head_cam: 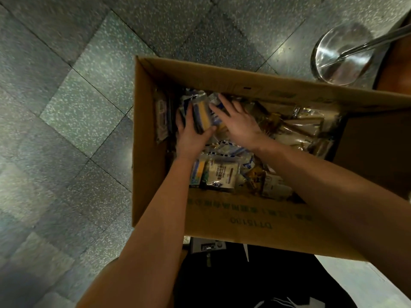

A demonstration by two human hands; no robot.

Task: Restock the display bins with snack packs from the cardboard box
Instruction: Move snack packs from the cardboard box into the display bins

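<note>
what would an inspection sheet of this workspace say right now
surface: speckled tiled floor; what the box rests on is hidden
job's things: open cardboard box with loose snack packs inside; display bins not in view
clutter: small grey item below the box's near edge, too dark to identify
grippers: left hand grips an upright yellow-and-blue pack near the box's left end; right hand lies flat, fingers straight, on packs beside it
cables: nothing seen
surroundings: shiny round metal base with a slanted pole, beyond the box's far right corner
</note>
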